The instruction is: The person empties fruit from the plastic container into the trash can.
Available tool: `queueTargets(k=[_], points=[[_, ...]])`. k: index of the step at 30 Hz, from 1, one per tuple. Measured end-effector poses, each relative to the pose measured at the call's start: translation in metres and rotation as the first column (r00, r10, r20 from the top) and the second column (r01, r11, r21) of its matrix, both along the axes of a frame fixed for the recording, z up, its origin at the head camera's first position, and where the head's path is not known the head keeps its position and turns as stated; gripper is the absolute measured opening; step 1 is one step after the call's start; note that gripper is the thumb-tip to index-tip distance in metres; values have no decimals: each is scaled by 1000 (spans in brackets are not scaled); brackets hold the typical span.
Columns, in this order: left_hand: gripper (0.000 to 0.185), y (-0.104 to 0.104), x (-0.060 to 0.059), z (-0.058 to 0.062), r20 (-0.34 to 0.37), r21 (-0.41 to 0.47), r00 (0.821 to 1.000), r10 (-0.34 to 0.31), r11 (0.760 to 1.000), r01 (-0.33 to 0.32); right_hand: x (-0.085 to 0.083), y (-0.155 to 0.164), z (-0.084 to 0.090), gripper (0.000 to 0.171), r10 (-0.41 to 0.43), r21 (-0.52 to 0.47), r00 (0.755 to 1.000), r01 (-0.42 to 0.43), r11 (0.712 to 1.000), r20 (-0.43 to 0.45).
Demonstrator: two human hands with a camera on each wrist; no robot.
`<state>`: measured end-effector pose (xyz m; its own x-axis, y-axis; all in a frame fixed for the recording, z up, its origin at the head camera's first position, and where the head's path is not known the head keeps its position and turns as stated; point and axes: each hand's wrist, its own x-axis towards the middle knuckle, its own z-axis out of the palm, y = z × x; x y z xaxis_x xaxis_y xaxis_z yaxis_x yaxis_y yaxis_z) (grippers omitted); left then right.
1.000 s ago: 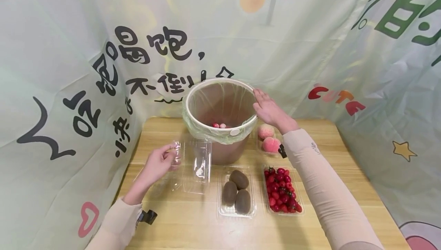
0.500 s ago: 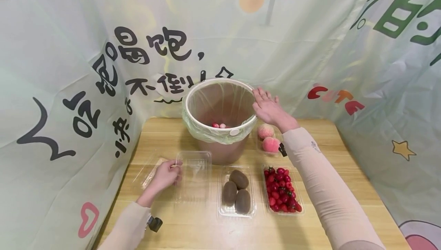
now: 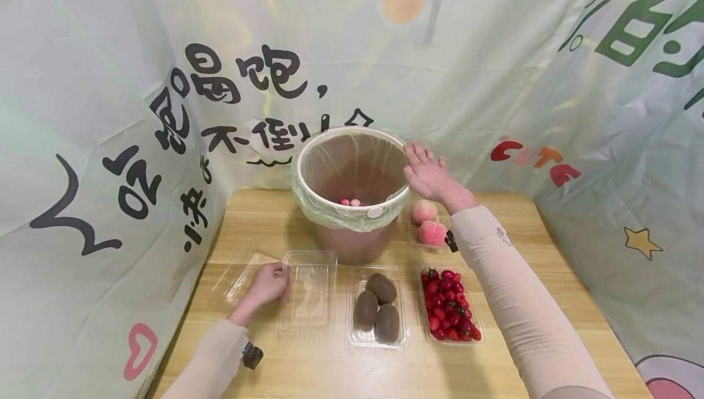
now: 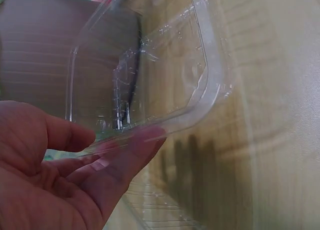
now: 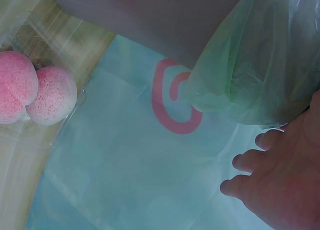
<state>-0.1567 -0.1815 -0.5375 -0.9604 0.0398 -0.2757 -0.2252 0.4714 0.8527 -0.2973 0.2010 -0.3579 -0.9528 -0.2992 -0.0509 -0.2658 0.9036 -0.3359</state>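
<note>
My left hand (image 3: 269,283) pinches the near-left edge of a clear plastic box (image 3: 309,292) between thumb and fingers. In the left wrist view the rim of this see-through box (image 4: 212,85) runs into the pinch, and I see nothing inside. My right hand (image 3: 431,174) rests with fairly straight fingers against the right rim of a brownish-pink bin (image 3: 357,245). A pale green bag (image 3: 352,220) lines the bin and folds over its rim. Small red and pink round things (image 3: 349,201) lie within. In the right wrist view, my right fingers (image 5: 250,160) lie beside the bag.
Right of the held box stands a clear box with three kiwis (image 3: 387,322). Further right are small red fruits (image 3: 450,304) in another box. Peaches (image 3: 432,232) sit behind, beside the bin. Another clear plastic piece (image 3: 239,277) lies left. Printed cloth (image 3: 467,81) surrounds the table.
My left hand has lowered the clear box from beside the bin to the tabletop, left of the kiwis. My right hand stays at the bin's rim.
</note>
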Motion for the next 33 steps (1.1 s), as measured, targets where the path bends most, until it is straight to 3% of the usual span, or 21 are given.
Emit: queueTargets(k=[12, 16, 26, 33], points=[[24, 0, -3, -8, 52, -48, 998, -27, 998, 29, -1, 1, -2, 70, -9, -3, 1000, 9, 1000, 1], [26, 0, -4, -9, 39, -67, 998, -48, 996, 51, -1, 0, -3, 69, -10, -2, 1000, 10, 1000, 9], [25, -2, -3, -12, 5, -210, 995, -104, 972, 103, 0, -1, -3, 69, -9, -15, 1000, 9, 1000, 12], [27, -2, -1, -14, 28, -193, 996, -88, 977, 92, -1, 0, -3, 69, -11, -11, 1000, 11, 1000, 15]])
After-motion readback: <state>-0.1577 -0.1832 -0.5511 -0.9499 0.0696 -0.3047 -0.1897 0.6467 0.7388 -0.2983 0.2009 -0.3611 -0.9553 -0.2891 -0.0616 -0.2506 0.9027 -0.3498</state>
